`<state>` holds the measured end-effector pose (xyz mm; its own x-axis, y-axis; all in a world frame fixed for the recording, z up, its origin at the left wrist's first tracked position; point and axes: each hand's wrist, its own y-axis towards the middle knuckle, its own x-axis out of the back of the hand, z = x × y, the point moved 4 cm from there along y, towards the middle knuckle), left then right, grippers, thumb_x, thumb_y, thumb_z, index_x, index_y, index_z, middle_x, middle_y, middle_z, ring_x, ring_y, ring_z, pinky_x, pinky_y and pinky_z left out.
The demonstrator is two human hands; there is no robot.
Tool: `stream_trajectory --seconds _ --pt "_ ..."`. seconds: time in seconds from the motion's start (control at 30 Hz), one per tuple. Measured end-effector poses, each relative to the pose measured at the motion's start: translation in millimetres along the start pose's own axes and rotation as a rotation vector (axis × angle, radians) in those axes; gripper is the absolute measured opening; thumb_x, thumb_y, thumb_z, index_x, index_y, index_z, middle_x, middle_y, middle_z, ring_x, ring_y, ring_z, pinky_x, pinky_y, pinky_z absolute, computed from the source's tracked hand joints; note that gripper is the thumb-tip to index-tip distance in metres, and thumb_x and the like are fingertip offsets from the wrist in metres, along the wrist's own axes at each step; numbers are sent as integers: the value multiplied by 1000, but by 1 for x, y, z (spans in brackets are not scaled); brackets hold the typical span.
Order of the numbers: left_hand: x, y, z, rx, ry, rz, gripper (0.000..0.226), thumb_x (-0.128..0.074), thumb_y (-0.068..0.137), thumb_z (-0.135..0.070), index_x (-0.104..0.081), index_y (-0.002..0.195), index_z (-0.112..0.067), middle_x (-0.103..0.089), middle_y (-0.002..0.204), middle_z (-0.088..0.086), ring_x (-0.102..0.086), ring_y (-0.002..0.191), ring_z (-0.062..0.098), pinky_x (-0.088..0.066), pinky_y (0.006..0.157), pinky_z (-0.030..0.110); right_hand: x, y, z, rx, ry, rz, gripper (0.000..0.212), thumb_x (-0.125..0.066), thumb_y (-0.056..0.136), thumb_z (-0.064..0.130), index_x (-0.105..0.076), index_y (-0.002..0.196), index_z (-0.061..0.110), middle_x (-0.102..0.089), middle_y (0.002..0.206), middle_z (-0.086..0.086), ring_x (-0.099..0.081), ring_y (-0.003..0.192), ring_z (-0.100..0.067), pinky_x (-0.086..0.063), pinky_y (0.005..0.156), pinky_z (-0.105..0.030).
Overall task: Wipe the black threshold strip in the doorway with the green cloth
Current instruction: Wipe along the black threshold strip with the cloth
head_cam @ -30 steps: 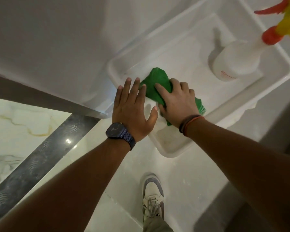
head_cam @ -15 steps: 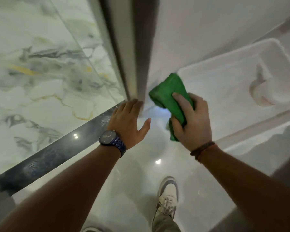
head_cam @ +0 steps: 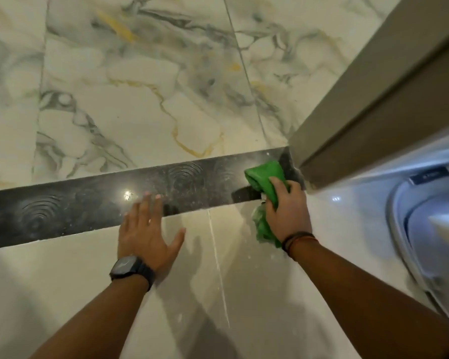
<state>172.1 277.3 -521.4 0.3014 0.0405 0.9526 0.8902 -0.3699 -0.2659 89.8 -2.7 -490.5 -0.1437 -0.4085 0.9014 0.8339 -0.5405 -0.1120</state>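
The black threshold strip point(head_cam: 88, 211) runs across the floor from the left edge to the door frame at right, speckled with pale dust. My right hand point(head_cam: 287, 208) grips the bunched green cloth point(head_cam: 266, 177), which rests over the strip's right end beside the frame; a loose tail of it hangs under my wrist. My left hand point(head_cam: 147, 229), with a dark watch on its wrist, hovers with fingers spread, flat over the strip's near edge and the pale tile.
A grey door frame point(head_cam: 373, 104) rises at the right. A white tub point(head_cam: 425, 229) sits at the far right. Veined marble tiles point(head_cam: 140, 86) lie beyond the strip, plain pale tiles point(head_cam: 218, 294) on my side.
The view swung from the white tub down to the floor. My right hand carried the green cloth out of the tub and down onto the strip's right end; my left hand dropped toward the strip.
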Motion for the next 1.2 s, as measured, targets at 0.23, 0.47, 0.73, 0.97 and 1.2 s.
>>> stream_trajectory --seconds 0.23,0.47,0.73,0.97,1.2 --pt "-49 31 66 253 -12 -124 94 -11 79 -77 -12 151 -17 -13 160 11 -7 146 32 -9 117 51 -65 67 -24 78 -255 -42 57 -42 91 51 -39 141 26 -22 155 -17 -26 138 -37 -28 110 -55" --pt "-52 31 67 254 -10 -121 92 -13 80 -73 -16 151 -14 -17 159 12 -11 146 33 -8 118 50 -85 85 -1 4 -181 -148 52 -45 93 41 -44 139 16 -23 156 -15 -18 142 -37 -25 114 -51" --pt "-56 32 69 237 -2 -136 89 -13 82 -71 -12 151 -15 -15 159 10 -9 147 31 -8 118 49 -116 81 75 371 -251 25 58 -30 94 47 -33 144 18 -22 156 -12 -11 144 -33 -10 118 -44" --pt "-55 30 69 213 3 -141 88 -10 83 -71 -10 151 -15 -14 160 11 -7 147 30 -7 119 49 -120 21 53 904 -189 269 51 -46 94 40 -42 140 18 -31 154 -5 -18 144 -28 -23 117 -43" --pt "-54 29 69 208 -1 -145 88 -12 83 -70 -9 152 -16 -13 160 10 -4 147 29 -4 119 48 -71 59 -37 577 -134 134 49 -51 91 28 -45 138 18 -30 153 -7 -27 141 -31 -39 105 -54"
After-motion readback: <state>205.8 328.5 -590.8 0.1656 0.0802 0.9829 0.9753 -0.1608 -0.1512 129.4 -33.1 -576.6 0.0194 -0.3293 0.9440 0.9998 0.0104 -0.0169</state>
